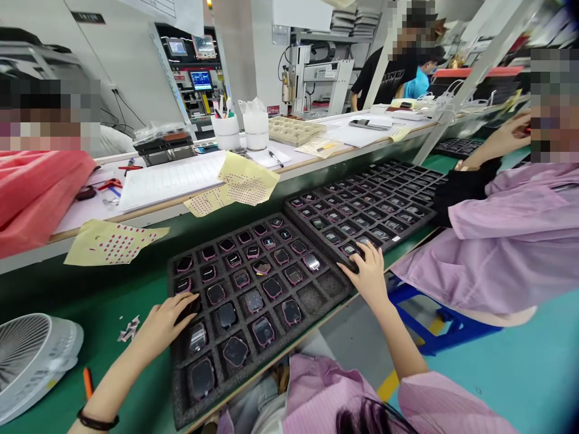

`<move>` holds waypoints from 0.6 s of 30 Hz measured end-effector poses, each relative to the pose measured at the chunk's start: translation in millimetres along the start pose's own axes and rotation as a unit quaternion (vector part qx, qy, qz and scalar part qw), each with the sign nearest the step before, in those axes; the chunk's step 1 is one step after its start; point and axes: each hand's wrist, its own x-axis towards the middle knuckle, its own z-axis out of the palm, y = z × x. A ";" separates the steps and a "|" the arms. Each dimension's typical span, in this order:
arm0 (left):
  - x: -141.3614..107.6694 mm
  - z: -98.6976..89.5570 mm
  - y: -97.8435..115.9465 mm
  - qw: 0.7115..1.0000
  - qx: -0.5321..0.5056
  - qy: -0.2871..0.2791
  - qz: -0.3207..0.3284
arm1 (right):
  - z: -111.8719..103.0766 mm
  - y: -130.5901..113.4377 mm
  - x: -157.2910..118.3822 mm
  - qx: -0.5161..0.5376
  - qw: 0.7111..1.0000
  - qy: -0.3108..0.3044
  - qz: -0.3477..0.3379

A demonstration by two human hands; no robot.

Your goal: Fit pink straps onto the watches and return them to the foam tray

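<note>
A dark foam tray (178, 386) lies on the green bench, its compartments holding several watch-like devices with dark faces and pinkish rims. My left hand (169, 319) reaches over its left edge, fingers over a compartment; what they touch there is hidden. A second dark tray (294, 208) of similar small devices adjoins it at the upper right. At that tray's near corner is my right hand (367, 271), thumb and fingers apart over the edge beside a device. Some compartments at the right end of the nearer tray hold no device (312, 298).
A white fan (40, 361) stands at the left, near an orange tool (87, 383) and small scraps (129, 329). Above runs a shelf with papers (172, 181), white cups (225, 131) and pink foam (40, 193). At the right sits a person in a pink top (506, 229).
</note>
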 end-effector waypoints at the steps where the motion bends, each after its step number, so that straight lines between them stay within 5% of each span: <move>1: 4.0 -1.8 -2.1 1.000 -0.006 -0.011 0.006 | 0.6 -0.7 1.3 0.006 1.000 0.004 0.000; 6: 18.3 -14.7 -8.3 0.998 -0.052 -0.012 0.030 | 3.3 2.2 10.6 0.079 0.997 0.023 0.014; 11: 26.7 -29.0 7.7 0.991 -0.129 0.045 0.012 | -5.2 8.6 38.8 0.156 0.985 0.056 0.037; 18: 49.3 -12.7 37.9 0.990 -0.131 -0.008 0.057 | -19.5 18.5 85.3 0.191 0.977 0.061 0.070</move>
